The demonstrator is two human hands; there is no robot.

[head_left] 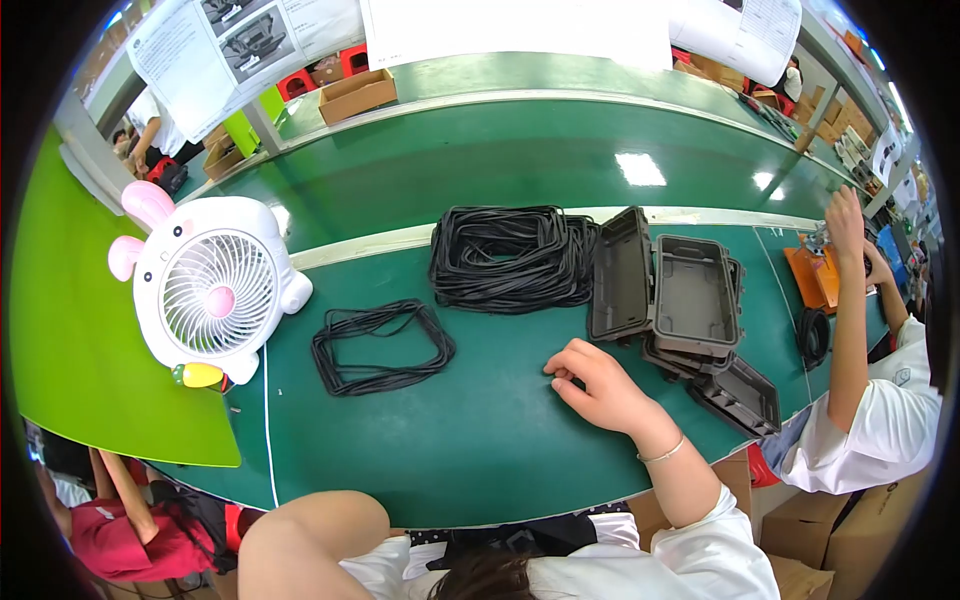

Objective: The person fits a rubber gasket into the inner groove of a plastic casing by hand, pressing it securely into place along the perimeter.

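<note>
- The case stack [694,285], several dark grey cases and open halves, stands on the green bench [480,440]; the pieces lean on one another, and the upper cavity faces up, which probably keeps its inside easy to reach.
- Just left of the case stack lies the large coil pile [515,290], black cords layered in rough rectangles, an arrangement that seems meant to stop them sprawling.
- Farther left of the case stack, and nearer the person, the small coil bundle [350,384] lies apart from the pile, perhaps so that it can be taken by itself.
- The person's right hand [600,385] is over the bench, near the case stack on its near left side; the fingers curl loosely with the thumb below them, the grip partly open and nothing visible in it.
- The right forearm, with a thin bracelet [662,452] at the wrist, slants forward and inward from the near side of the case stack.
- The left arm [320,530] is bent, well left of the case stack; its hand is out of view, so its grip cannot be told.
</note>
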